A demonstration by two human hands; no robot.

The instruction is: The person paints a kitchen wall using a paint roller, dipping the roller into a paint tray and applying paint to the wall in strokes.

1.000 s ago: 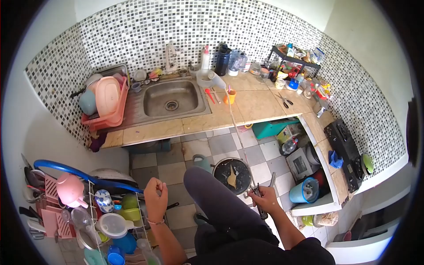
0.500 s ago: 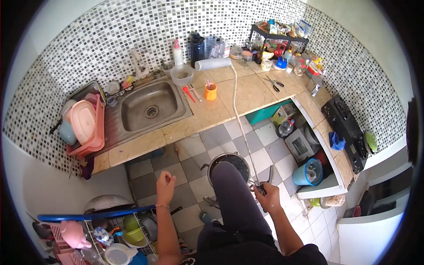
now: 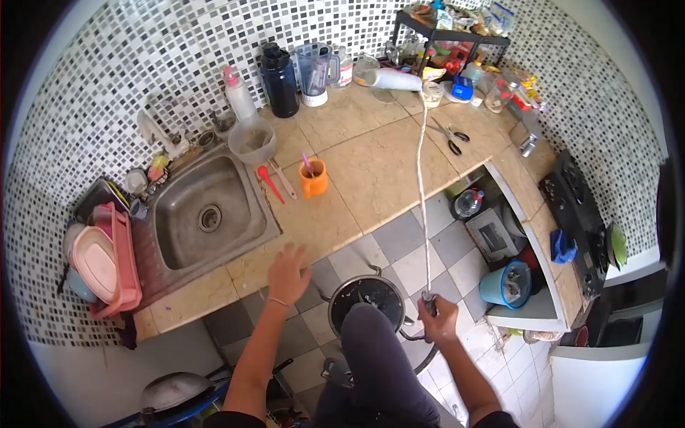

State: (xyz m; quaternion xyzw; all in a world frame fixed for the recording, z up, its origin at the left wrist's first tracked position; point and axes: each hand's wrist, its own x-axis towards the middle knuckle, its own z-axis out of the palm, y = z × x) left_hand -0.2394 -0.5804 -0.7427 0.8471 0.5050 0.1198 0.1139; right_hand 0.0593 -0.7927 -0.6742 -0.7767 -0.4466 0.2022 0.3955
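My right hand (image 3: 441, 317) is wrapped round the dark grip end of a long-handled roller (image 3: 421, 185). Its pale rod runs up across the counter edge, and a pale cylinder sits at the far end beside a small white tub (image 3: 432, 93). My left hand (image 3: 287, 274), empty with fingers spread, hovers at the front counter edge below the sink. Between my hands, low down, stands a metal pot (image 3: 330, 303) with a dark inside, partly covered by my knee.
A steel sink (image 3: 207, 214) lies left, with a pink dish rack (image 3: 125, 250) beyond it. An orange cup (image 3: 314, 177), a red spoon (image 3: 271, 185) and scissors (image 3: 453, 139) lie on the counter (image 3: 357, 160). A black stove (image 3: 578, 221) stands right, a blue bucket (image 3: 503, 285) below.
The roller's cylinder has swung right along the back of the counter, away from the bowl. My left hand has risen to the counter edge and uncurled. The view has shifted.
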